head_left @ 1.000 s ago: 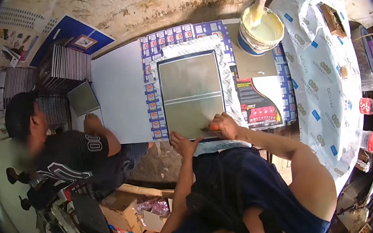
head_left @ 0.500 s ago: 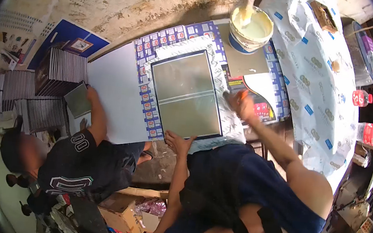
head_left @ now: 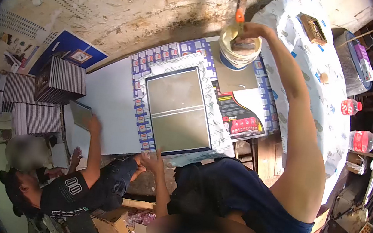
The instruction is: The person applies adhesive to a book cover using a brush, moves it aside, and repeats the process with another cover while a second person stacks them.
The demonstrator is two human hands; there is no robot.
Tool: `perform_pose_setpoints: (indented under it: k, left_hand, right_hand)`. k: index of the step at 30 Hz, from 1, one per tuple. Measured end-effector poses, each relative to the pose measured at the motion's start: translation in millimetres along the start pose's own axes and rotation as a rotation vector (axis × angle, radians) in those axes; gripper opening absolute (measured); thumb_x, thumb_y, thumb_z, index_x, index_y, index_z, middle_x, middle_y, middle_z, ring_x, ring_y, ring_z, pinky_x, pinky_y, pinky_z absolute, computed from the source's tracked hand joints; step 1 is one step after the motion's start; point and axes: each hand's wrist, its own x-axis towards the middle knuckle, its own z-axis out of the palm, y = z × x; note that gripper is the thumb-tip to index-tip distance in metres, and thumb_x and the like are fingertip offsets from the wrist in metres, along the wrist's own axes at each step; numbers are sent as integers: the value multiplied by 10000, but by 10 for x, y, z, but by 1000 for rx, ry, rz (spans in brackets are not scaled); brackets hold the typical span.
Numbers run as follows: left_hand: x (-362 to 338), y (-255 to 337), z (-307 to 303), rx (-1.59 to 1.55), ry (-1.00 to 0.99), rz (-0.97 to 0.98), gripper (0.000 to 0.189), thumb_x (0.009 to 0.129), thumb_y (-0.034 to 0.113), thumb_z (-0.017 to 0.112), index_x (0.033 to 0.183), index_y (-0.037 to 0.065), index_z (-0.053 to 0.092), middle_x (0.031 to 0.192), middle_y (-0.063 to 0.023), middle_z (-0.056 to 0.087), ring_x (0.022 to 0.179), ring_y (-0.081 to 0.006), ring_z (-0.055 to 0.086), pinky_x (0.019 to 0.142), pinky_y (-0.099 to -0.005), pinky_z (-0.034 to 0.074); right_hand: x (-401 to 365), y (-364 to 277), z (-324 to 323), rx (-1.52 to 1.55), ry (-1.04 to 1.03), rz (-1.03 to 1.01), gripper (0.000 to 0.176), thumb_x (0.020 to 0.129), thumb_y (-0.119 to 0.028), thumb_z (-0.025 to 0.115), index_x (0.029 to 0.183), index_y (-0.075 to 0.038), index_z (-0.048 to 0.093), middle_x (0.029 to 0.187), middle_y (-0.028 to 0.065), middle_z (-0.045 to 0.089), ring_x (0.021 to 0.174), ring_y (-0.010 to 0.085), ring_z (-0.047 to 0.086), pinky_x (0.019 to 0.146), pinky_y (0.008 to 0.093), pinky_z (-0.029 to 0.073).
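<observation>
Panels laid out, border unturned, right hand at the bucket

The two grey-green panels (head_left: 176,88) lie side by side on the dark-edged sheet (head_left: 182,150), parted by a narrow strip with pale lines. This sheet is flat near the table's (head_left: 113,121) near edge, over crumpled pale paper (head_left: 217,129). By that showing the layout is done, while the dark border lies open around the panels, with no side folded in. The panels have a patchy sheen; whether it is a full coat cannot be told.

The right hand (head_left: 256,30) is over the bucket (head_left: 235,62), toward the table's far edge. Its fingers appear closed on an orange-marked handle (head_left: 240,16), though overlap and blur there leave the grip uncertain. The left hand (head_left: 153,162) is open, fingers spread, beside the sheet's near left corner, holding nothing; contact is unclear.

Beyond the table's left part, a co-worker (head_left: 73,188) handles a separate small panel (head_left: 79,115) beside stacked books (head_left: 67,78).
</observation>
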Motion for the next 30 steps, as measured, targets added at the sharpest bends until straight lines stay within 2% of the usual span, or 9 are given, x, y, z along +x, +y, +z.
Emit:
perform_pose_setpoints:
  k: [3, 7, 10, 13, 14, 17, 20, 23, 30]
  left_hand:
    - [40, -206, -134, 101, 208, 223, 743, 853, 382, 734, 1349, -61, 401, 1289, -274, 464, 1191, -399, 467, 983, -485, 398]
    - [759, -7, 43, -655, -143, -221, 309, 980, 200, 564, 1125, -72, 586, 1084, -152, 595, 1015, -198, 574, 867, -315, 472]
    - [1628, 571, 391, -508, -299, 279, 196, 969, 180, 545, 959, 14, 649, 811, -101, 585, 821, -217, 580, 712, -318, 476]
    - [2357, 1067, 875, -278, -393, 725, 323, 985, 320, 478, 1012, 64, 673, 1009, -161, 666, 967, -392, 593, 859, -449, 461]
    - [2519, 1157, 904, -154, -540, 837, 396, 993, 398, 430, 1054, 108, 693, 1091, -143, 658, 1011, -354, 593, 878, -486, 458]
    - [2764, 1380, 1060, 381, -791, 811, 587, 989, 546, 299, 1174, 123, 662, 1285, -111, 574, 1184, -328, 520, 979, -572, 388]
    - [2854, 1383, 1168, 526, -959, 801, 687, 980, 612, 196, 1321, 157, 581, 1441, -102, 462, 1315, -344, 420, 1065, -649, 279]
    - [2868, 1408, 1189, 554, -1008, 791, 733, 965, 653, 158, 1366, 175, 542, 1466, -107, 432, 1355, -338, 385, 1107, -657, 223]
    - [2951, 1441, 1205, 610, -1133, 730, 824, 920, 713, 86, 1454, 186, 427, 1553, -65, 308, 1415, -299, 312, 1139, -648, 133]
  right_hand:
    - [29, 261, -204, 262, 65, 149, 619, 782, -379, 801, 1212, 12, 591, 1133, 90, 668, 1020, 148, 599, 871, 298, 472]
    - [-739, -780, -102, 562, 350, -87, 475, 858, -266, 738, 1221, -7, 575, 1138, 78, 659, 1057, 167, 599, 919, 322, 466]
    - [-921, -1563, 620, 545, 184, -48, 435, 807, -123, 731, 1210, -36, 592, 1115, 84, 661, 1019, 167, 611, 876, 326, 489]
    - [-778, -2079, 2289, 272, 421, -216, 209, 803, -150, 740, 1004, -106, 705, 933, 94, 682, 933, 255, 642, 858, 389, 496]
    - [-708, -2390, 2619, 396, 140, -305, 208, 802, -155, 724, 1005, -116, 695, 970, 92, 660, 986, 289, 609, 896, 423, 471]
    - [-510, -2929, 3608, -161, 314, -295, 359, 763, -124, 662, 1115, -192, 675, 985, 63, 646, 958, 256, 597, 857, 383, 482]
    - [-588, -3106, 4538, -110, 390, -254, 424, 733, -113, 643, 1144, -211, 671, 951, 53, 640, 938, 253, 594, 835, 354, 481]
    - [-1029, -3614, 4481, -31, 7, -240, 451, 704, -100, 651, 1140, -212, 670, 952, 60, 640, 943, 237, 598, 835, 355, 484]
    - [-59, -3351, 4550, -16, 495, -165, 415, 731, -78, 632, 1141, -135, 639, 968, 117, 640, 918, 313, 601, 790, 417, 505]
